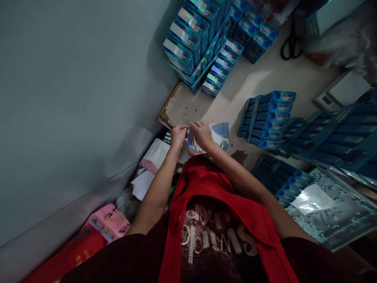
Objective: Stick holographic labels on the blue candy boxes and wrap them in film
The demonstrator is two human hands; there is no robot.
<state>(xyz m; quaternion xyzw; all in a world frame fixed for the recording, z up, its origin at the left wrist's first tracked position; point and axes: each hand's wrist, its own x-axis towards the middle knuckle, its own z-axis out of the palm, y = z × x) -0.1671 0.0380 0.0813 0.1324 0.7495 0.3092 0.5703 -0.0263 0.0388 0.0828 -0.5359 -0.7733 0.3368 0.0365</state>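
Low at left, a pink package (110,222), then loose white papers (143,185). Has the left hand (178,138) bunched, fingertips together at the upper left corner of the shiny sheet (220,133); cannot tell whether pinching it. Rests the right hand (203,136) across the shiny sheet, in front of the red apron (200,179), fingers bent, grip unclear. Farther right, blue boxes (269,117) on the desk (303,78).

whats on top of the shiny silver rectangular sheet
The bare right hand lies across the left and middle of the shiny silver rectangular sheet; its right end shows. The part directly beneath the hand is covered, so that cannot be seen.
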